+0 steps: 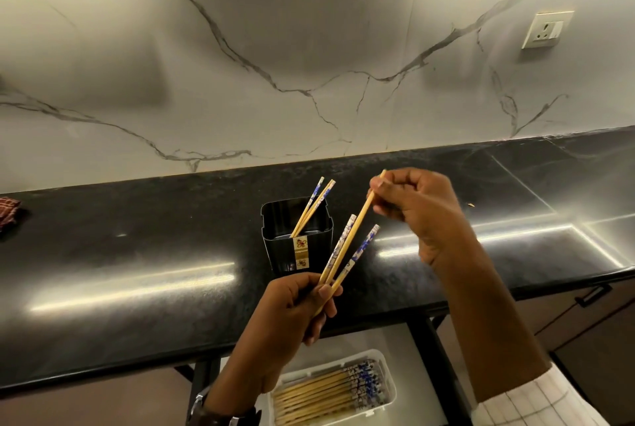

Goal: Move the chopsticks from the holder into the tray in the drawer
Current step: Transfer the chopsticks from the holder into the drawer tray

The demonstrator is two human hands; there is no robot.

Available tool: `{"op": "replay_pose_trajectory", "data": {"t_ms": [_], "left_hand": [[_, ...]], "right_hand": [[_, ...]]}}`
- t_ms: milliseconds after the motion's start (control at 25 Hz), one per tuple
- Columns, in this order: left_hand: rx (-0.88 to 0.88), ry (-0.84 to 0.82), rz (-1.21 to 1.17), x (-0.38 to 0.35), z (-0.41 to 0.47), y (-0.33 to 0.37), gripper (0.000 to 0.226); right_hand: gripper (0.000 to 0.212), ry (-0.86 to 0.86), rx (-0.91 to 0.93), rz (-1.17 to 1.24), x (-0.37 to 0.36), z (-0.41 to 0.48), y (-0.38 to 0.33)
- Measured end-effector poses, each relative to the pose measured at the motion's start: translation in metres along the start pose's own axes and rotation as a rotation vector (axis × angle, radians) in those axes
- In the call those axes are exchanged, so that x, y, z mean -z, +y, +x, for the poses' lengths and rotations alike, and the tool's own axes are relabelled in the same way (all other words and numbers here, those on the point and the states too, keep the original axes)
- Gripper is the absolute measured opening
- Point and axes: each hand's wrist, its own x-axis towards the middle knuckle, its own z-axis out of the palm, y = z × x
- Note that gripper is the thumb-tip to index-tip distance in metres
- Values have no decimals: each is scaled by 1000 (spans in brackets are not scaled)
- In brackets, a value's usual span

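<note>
A person's left hand (pixel 292 310) is curled round the plain lower ends of two blue-patterned chopsticks (pixel 363 247), which fan up and to the right above a black counter (pixel 137 253). The right hand (pixel 421 210) pinches a single chopstick (pixel 360 224) between thumb and fingertips near its upper end; that stick slants down to meet the others at the left hand. Just behind the left hand a black square holder (pixel 299 247) stands on the counter with a pair of chopsticks (pixel 314 204) leaning inside it. Below the counter's edge, an open drawer (pixel 378 336) holds a white tray (pixel 390 388) where a row of chopsticks (pixel 319 391) lies side by side, patterned ends to the right. A checked cloth (pixel 8 214) sits at the far left and a wall socket (pixel 546 30) on the marble wall.
</note>
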Motion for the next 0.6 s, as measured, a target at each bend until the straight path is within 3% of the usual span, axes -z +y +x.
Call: {"op": "replay_pose_trajectory", "data": {"t_ms": [80,160,240,320,440,600], "left_hand": [[38,9,11,4,-2,-8,19],[111,67,-42,7,-2,-15,20],[188,152,-214,6,2,-15,22],[242,181,-515,3,8,-3,25],[218,198,-803,3,16,22,25],[212,214,-930,4,27,30,28]], "right_hand": [[5,131,112,67,8,3,-17],[9,257,336,166,15,0,-33],[10,298,611,166,9,-15,-37],[12,297,901,-30,-7,-36,-15],[12,82,1157,-287,-29,-68,57],[18,-277,1185,-417,-34,-88,132]]}}
